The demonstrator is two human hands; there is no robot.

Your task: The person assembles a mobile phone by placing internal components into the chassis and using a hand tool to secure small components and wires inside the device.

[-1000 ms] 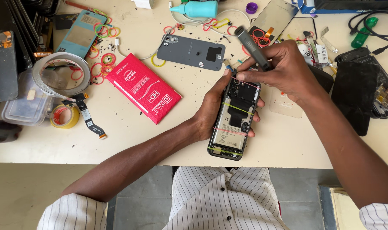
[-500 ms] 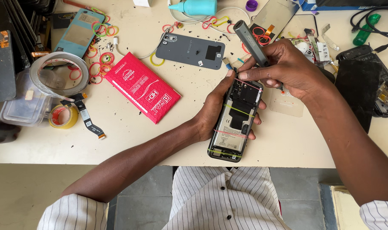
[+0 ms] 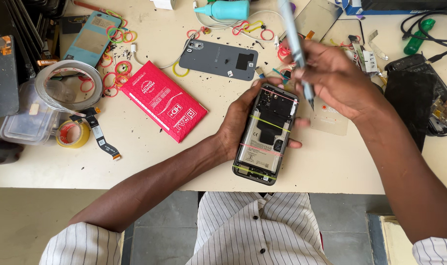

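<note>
Left hand is gripping the opened phone, right hand pinching a screwdriver; red packet and grey back cover are lying beside them on the bench

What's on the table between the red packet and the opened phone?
Head view: the left hand and its forearm, gripping the opened phone. Past the red packet, the only other thing there is bare table.

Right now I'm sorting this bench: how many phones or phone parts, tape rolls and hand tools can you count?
Opened phone in left hand: 1
Grey back cover: 1
Blue back cover: 1
Tape rolls: 2
Tool in right hand: 1
Total: 6
</note>
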